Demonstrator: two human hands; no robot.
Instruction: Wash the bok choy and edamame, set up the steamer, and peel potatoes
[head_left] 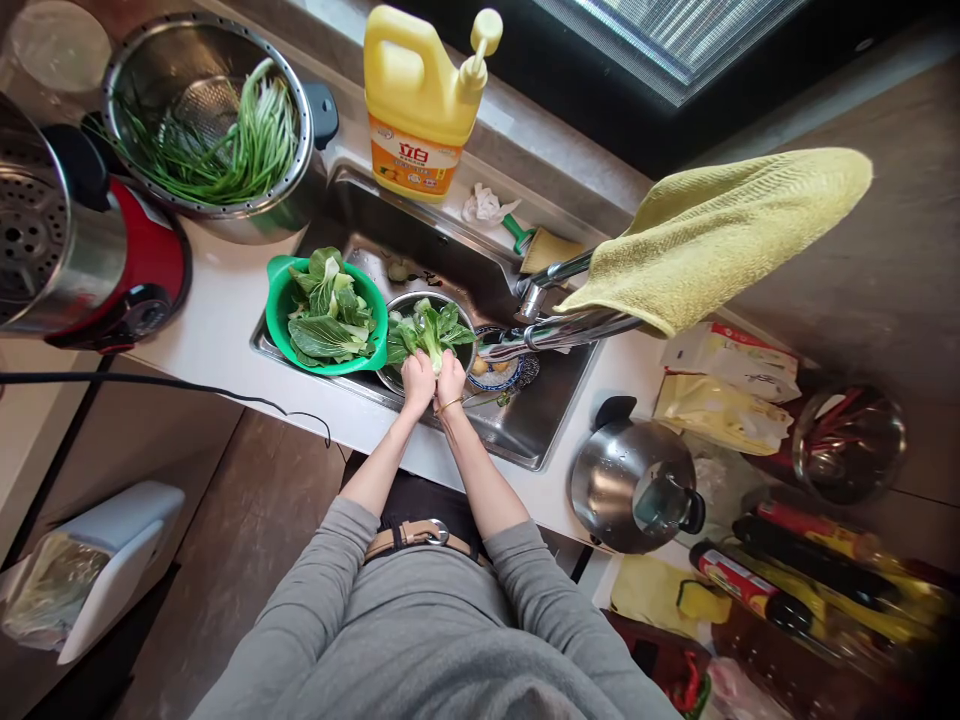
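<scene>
My left hand (418, 382) and my right hand (450, 380) are close together at the near side of the sink, fingers closed around the pale base of a bok choy (429, 330). Its green leaves spread away from me over a metal bowl (471, 352) in the sink. Just left of it, a green plastic colander (279, 318) holds loose bok choy leaves (330, 315). The chrome faucet (506, 345) reaches in from the right, close to the bowl. Beneath it a blue-rimmed bowl (510, 378) is partly hidden.
A yellow detergent jug (416, 100) stands behind the sink (551, 425). Green onions (262, 140) lie in a steel pot (304, 170) at the back left. A yellow towel (720, 230) hangs over the faucet. A steel kettle (615, 490) stands on the right; a black cord (187, 383) crosses the left counter.
</scene>
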